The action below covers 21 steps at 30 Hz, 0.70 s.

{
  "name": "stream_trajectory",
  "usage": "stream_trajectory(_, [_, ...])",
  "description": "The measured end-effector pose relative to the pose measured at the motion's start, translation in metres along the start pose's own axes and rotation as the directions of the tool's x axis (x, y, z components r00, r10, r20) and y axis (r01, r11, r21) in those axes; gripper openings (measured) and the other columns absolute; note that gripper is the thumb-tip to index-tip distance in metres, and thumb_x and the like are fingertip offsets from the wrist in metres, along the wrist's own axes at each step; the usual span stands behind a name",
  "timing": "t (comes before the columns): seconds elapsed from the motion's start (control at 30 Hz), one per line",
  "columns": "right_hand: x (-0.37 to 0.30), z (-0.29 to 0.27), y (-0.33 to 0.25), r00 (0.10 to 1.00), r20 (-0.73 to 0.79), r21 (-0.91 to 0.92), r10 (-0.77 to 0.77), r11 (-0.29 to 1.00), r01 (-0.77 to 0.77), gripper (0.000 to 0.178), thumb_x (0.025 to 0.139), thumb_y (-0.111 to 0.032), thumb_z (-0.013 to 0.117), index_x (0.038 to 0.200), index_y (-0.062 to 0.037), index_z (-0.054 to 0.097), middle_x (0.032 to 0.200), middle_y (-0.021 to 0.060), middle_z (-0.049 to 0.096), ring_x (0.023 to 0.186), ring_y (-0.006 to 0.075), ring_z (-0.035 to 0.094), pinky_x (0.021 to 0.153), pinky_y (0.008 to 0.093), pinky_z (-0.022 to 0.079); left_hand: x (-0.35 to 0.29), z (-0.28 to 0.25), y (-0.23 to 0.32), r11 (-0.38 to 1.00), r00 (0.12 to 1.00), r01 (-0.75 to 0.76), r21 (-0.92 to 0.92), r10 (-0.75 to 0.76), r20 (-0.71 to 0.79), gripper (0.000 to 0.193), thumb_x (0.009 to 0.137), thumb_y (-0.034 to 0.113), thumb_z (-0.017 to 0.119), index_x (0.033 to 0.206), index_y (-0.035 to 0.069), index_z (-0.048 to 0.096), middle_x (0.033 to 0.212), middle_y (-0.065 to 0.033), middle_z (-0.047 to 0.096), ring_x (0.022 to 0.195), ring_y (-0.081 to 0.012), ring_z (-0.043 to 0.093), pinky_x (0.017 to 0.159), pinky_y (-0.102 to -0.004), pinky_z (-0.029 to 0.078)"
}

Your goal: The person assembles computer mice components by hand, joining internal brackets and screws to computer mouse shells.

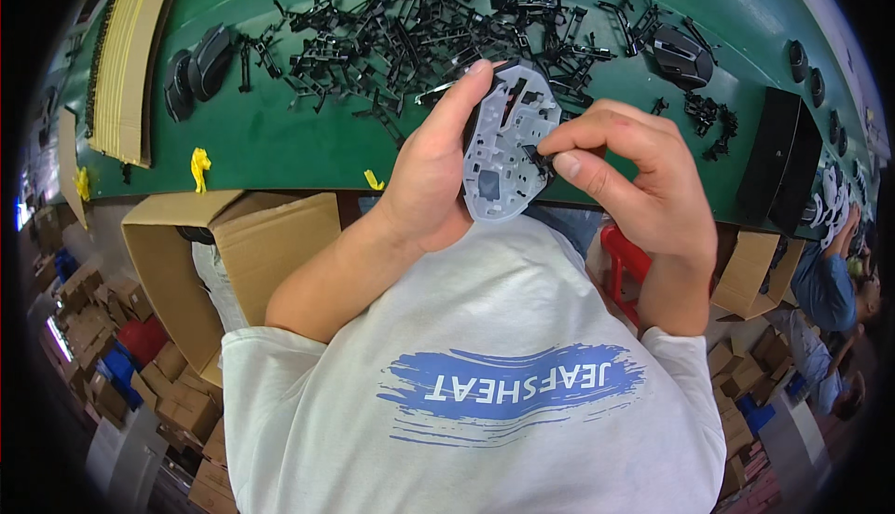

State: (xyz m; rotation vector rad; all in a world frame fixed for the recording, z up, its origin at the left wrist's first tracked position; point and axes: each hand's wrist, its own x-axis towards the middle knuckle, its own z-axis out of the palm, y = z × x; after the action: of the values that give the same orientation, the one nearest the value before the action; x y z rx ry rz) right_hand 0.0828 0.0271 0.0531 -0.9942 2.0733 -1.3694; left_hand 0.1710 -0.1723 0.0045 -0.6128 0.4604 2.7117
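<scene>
- Green workbench (317,150) spreads around the translucent mouse shell (504,146), with a tangled heap of black plastic brackets (410,37) on the shell's far side and two black mouse covers (211,59) well off to its left.
- I see the left hand (429,171) clamped on the shell's left edge, thumb along its far-left rim; the other fingers hide behind it, so I cannot tell how they lie.
- Toward me the shell shows its ribbed inner face, its long axis running away from the white T-shirt (485,304), far end leaning slightly right.
- From the shell's right, the right hand (643,178) reaches in, thumb and forefinger pinched on a small black plastic part (536,153).
- I judge this relation decisive: the part lies over the shell's right inner side, right hand nearer; whether it is seated, I cannot tell.
</scene>
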Motion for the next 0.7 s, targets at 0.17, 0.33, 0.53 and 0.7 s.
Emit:
stream_trajectory(0.17, [0.023, -0.011, -0.009, 0.983, 0.097, -0.231, -0.158, 0.957, 0.177, 0.011, 0.089, -0.009, 0.075, 0.100, -0.0059, 0.074, 0.087, 0.0094, 0.065, 0.078, 0.0301, 0.065, 0.068, 0.0393, 0.051, -0.005, 0.017, 0.001, 0.994, 0.995, -0.036, 0.100, 0.045, -0.091, 0.044, 0.113, 0.048, 0.046, 0.123, 0.011, 0.069, 0.110, -0.0013, 0.073, 0.096, -0.0134, 0.072, 0.085, -0.0323, 0.061])
stream_trajectory(0.33, [0.033, -0.018, -0.019, 0.960, 0.230, -0.348, -0.160, 0.908, 0.235, 0.014, 0.089, 0.001, 0.073, 0.102, -0.0004, 0.073, 0.092, 0.0101, 0.067, 0.080, 0.0263, 0.064, 0.070, 0.0363, 0.050, -0.009, 0.004, 0.001, 0.996, 0.997, 0.055, 0.066, -0.058, 0.047, 0.044, 0.114, 0.046, 0.044, 0.124, 0.011, 0.068, 0.112, -0.0024, 0.074, 0.099, -0.0138, 0.073, 0.087, -0.0330, 0.062])
stream_trajectory(0.53, [0.033, -0.010, -0.015, 0.940, 0.319, -0.406, -0.118, 0.880, 0.248, 0.011, 0.091, -0.017, 0.072, 0.095, -0.0062, 0.073, 0.088, 0.0092, 0.064, 0.085, 0.0313, 0.065, 0.073, 0.0427, 0.052, -0.010, 0.002, -0.006, 0.992, 0.993, 0.108, 0.069, -0.111, 0.042, 0.044, 0.115, 0.044, 0.042, 0.126, 0.011, 0.068, 0.112, -0.0026, 0.074, 0.100, -0.0135, 0.073, 0.090, -0.0324, 0.061])
stream_trajectory(0.7, [0.031, 0.005, -0.007, 0.946, 0.279, -0.436, -0.162, 0.857, 0.276, 0.014, 0.088, -0.016, 0.076, 0.096, -0.0054, 0.072, 0.091, 0.0082, 0.065, 0.087, 0.0294, 0.066, 0.076, 0.0421, 0.053, -0.009, 0.001, -0.006, 0.989, 0.998, 0.054, 0.138, -0.050, -0.031, 0.044, 0.115, 0.045, 0.041, 0.128, 0.011, 0.066, 0.111, -0.0026, 0.073, 0.099, -0.0133, 0.073, 0.089, -0.0321, 0.061])
